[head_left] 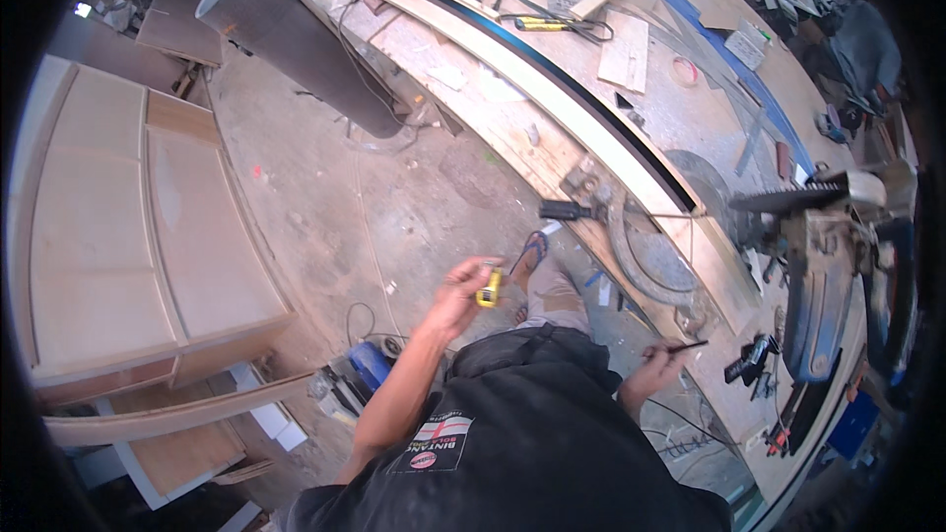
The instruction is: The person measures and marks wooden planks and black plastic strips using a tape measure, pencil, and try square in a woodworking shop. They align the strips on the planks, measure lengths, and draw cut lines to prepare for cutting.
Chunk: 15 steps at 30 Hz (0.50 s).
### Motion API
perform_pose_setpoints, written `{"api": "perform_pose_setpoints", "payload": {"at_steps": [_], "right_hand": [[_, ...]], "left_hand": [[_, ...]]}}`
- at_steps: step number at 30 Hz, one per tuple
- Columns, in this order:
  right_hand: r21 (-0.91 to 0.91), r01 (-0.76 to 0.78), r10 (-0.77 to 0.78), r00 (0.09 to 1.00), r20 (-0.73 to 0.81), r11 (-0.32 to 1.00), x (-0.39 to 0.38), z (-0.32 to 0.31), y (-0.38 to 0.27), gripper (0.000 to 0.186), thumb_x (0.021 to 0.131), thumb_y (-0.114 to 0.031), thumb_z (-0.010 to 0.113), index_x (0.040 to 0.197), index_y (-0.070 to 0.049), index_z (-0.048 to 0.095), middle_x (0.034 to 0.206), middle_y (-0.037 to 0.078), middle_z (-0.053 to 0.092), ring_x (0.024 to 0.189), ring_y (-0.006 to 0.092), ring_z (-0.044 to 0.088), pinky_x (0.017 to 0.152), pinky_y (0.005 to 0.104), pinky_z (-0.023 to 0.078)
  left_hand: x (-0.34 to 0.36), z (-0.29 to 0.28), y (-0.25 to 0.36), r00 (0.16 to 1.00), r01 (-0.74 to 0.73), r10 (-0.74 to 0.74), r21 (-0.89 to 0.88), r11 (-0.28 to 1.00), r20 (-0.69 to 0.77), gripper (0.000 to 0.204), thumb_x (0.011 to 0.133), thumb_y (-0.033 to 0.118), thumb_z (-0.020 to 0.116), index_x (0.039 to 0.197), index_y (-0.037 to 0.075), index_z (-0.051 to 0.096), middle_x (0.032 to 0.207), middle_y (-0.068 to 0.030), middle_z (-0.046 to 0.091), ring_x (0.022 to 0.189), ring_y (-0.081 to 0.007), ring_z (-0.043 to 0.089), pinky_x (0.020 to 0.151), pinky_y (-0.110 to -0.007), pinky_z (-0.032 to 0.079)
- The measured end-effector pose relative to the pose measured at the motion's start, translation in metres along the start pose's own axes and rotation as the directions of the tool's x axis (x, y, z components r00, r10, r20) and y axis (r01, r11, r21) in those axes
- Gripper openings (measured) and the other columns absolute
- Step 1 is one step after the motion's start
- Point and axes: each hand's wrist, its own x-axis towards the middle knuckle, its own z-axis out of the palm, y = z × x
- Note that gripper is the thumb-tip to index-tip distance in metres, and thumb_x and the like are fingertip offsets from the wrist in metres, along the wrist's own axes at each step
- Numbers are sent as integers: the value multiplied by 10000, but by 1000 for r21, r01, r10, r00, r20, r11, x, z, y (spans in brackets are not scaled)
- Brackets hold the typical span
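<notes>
My left hand (463, 296) is closed on a small yellow tape measure (489, 290), held over the floor left of the workbench. At the bench's near edge my right hand (662, 366) grips a thin dark pencil-like stick (694, 345). Above and right of my hands, a long pale wooden strip (601, 143) lies across the saw's base (641, 266), beside the toothed blade and body of a mitre saw (814, 291). A black saw handle (562, 210) sticks out toward the floor. Black clamp-like parts (751, 360) lie right of my right hand.
A curved wooden cabinet (168, 236) stands on the left. A dark rolled sheet (296, 49) leans against the cluttered workbench (680, 49), which carries offcuts and tools. Cables, a blue power tool (369, 363) and my sandalled foot (532, 254) are on the floor (325, 207).
</notes>
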Motion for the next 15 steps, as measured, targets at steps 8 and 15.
{"api": "perform_pose_setpoints", "payload": {"at_steps": [8,15], "right_hand": [[101,396,-324,549,771,913,12,243,-136,566,776,-230,940,1271,-58,725,1111,140,731,982,314,750,803,404,596],[60,601,-390,436,811,797,12,339,-182,789,731,-429,957,1384,-110,650,1182,119,719,991,317,764,769,428,618]], "left_hand": [[56,68,102,969,59,-11,-188,980,248,344,1113,229,616,1406,58,670,1460,-113,665,1254,-267,690,998,-499,625],[79,52,173,985,161,-125,-354,921,123,531,1109,341,609,1579,123,490,1433,-94,623,1313,-257,626,1139,-488,537]]}}
